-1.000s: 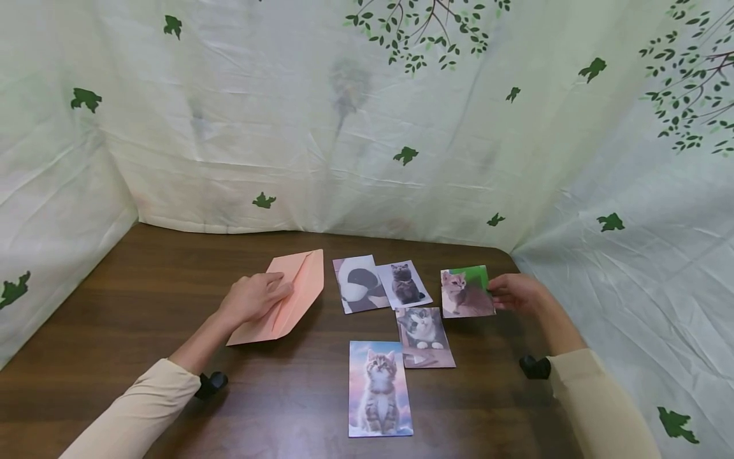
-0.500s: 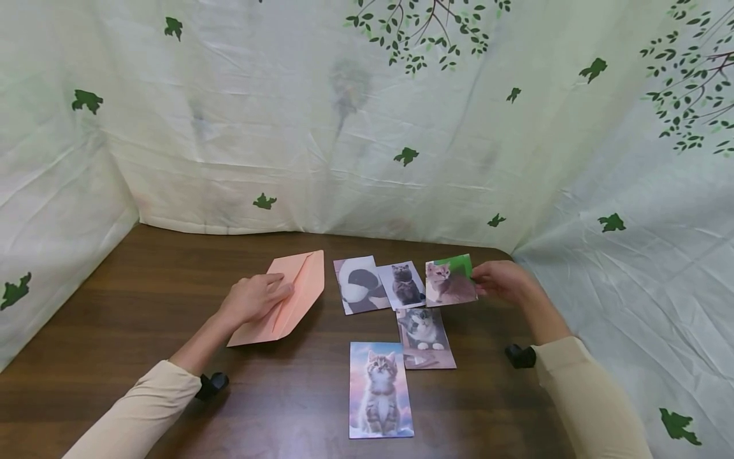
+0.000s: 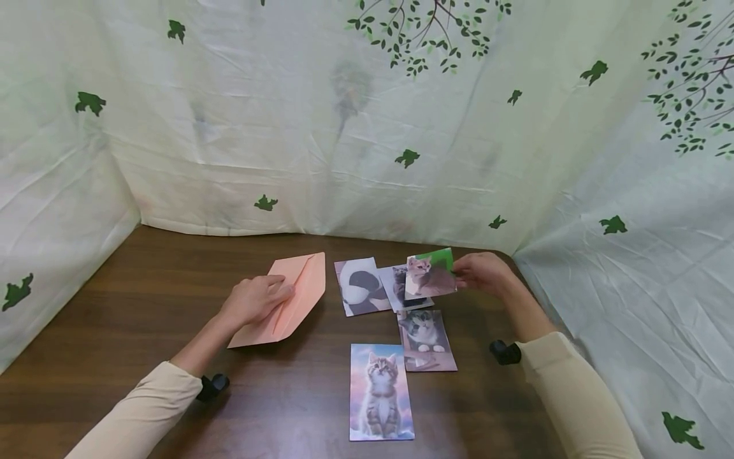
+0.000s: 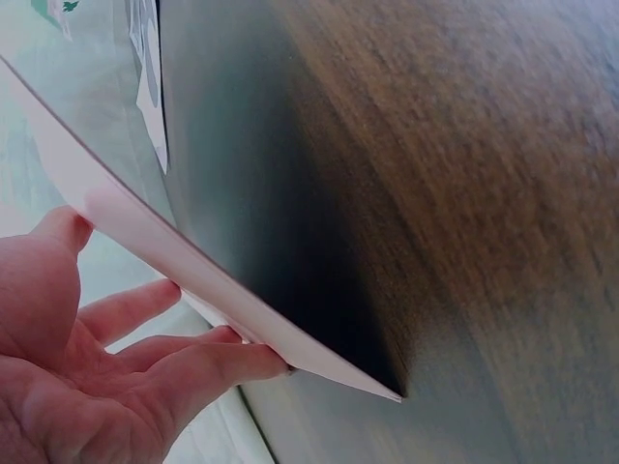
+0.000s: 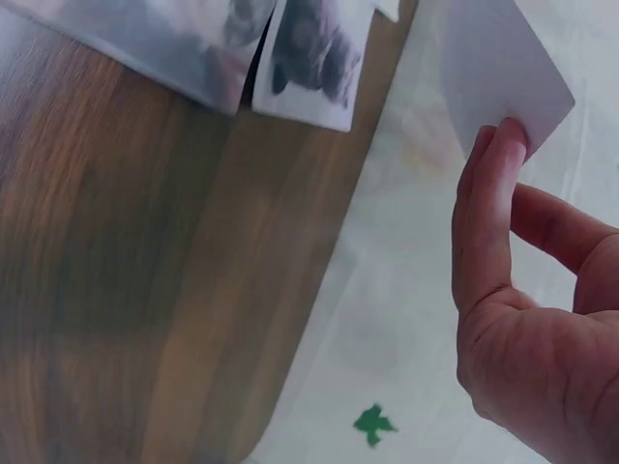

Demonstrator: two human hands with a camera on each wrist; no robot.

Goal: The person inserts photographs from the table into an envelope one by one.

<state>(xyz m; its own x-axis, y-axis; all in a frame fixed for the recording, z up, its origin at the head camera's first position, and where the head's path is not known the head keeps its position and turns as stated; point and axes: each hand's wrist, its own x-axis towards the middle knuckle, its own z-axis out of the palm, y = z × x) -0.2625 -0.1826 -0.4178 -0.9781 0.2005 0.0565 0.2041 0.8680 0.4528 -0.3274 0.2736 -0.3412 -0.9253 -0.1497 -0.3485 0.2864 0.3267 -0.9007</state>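
Observation:
My left hand point(image 3: 258, 303) grips a pink envelope point(image 3: 306, 290), which stands tilted over the table with a shadow beneath its right side. In the left wrist view, the fingers point(image 4: 145, 309) meet its pale face. On the right, my right hand point(image 3: 482, 273) pinches the edge of a photo card of a pinkish cat on green point(image 3: 430, 277). Seen from the right wrist, that card shows its plain white back point(image 5: 508, 72). It overlaps a dark grey cat card point(image 3: 390, 280) in the head view. A card with a black-and-white picture point(image 3: 361, 287) lies beside that one.
Nearer me lie a grey-and-white kitten card point(image 3: 427, 341) and a larger tabby kitten card point(image 3: 381, 392). They rest on a dark wooden table point(image 3: 160, 287). A white curtain point(image 3: 229, 127) with leaf and bird prints hangs behind and at both sides.
My right hand has carried the pinkish cat card left and away from me, from beside the dark grey cat card to over it. My left hand and the envelope have stayed put.

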